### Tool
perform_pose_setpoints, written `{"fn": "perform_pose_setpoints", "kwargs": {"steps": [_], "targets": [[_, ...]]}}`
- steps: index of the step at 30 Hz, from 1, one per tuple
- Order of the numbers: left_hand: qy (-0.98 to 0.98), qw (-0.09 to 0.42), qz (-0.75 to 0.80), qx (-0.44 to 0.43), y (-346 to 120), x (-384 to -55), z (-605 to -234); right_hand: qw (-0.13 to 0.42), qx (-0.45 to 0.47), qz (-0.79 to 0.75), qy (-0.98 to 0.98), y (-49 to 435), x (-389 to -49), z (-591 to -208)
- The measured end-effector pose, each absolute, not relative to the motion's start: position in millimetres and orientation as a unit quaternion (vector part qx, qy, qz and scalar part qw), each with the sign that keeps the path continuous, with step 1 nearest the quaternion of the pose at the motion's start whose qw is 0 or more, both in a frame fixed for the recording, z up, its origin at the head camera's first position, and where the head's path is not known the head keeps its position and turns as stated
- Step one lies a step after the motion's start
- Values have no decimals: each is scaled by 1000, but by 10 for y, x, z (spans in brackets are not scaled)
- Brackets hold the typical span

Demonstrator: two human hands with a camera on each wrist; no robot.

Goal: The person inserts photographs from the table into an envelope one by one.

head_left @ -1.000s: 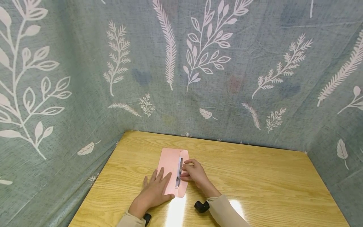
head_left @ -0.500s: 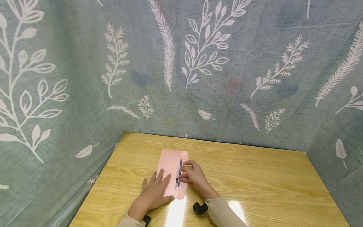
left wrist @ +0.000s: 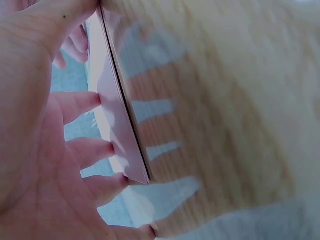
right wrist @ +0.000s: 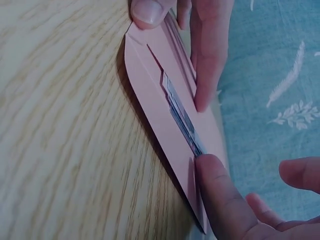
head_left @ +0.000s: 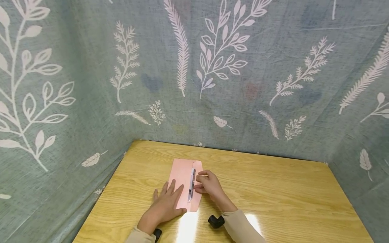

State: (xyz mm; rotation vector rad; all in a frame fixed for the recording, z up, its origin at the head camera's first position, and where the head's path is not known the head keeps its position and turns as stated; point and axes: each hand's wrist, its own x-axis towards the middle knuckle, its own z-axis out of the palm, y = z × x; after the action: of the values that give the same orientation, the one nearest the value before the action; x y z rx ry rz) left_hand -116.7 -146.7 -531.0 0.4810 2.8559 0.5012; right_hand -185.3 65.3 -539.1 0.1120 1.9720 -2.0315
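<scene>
A pink envelope [head_left: 180, 168] lies on the table with its flap opened out to the right. Out of its mouth show the edges of several thin, glossy cards or photos [head_left: 191, 185]. My left hand [head_left: 164, 204] rests on the envelope's lower left part with fingers spread; its thumb lies at the near edge. At the right side, over the flap, is my right hand [head_left: 211, 185], its fingers loosely bent. In the right wrist view, one right fingertip [right wrist: 209, 167] touches the envelope's mouth at the end of the card edges [right wrist: 182, 122]; the other fingers stand apart from it.
The wooden table [head_left: 273, 189] extends far to the right of the envelope. A grey-green cloth [head_left: 212, 128] with white leaf prints hangs behind and at both sides. A black camera mount [head_left: 216, 221] sits at the right wrist. Bright light glares off the near tabletop.
The right fingertips have shifted slightly at the card edges. The left hand and the envelope stay in place; the head view sways a little.
</scene>
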Motion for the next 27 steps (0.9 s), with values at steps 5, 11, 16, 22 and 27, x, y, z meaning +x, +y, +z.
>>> {"fn": "perform_pose_setpoints", "kwargs": {"steps": [5, 11, 16, 22, 27], "targets": [[965, 104, 174, 164, -1471, -1168, -5313, 155, 41, -709, 687, 620, -1834, -5354], [965, 103, 175, 163, -1477, -1179, -5326, 156, 46, -709, 686, 615, -1859, -5368], [966, 100, 174, 164, -1483, -1190, -5330, 162, 42, -714, 680, 619, -1860, -5334], [966, 99, 172, 164, -1481, -1186, -5322, 166, 42, -717, 676, 619, -1859, -5343], [966, 102, 173, 163, -1477, -1181, -5316, 167, 46, -719, 673, 617, -1857, -5360]]}}
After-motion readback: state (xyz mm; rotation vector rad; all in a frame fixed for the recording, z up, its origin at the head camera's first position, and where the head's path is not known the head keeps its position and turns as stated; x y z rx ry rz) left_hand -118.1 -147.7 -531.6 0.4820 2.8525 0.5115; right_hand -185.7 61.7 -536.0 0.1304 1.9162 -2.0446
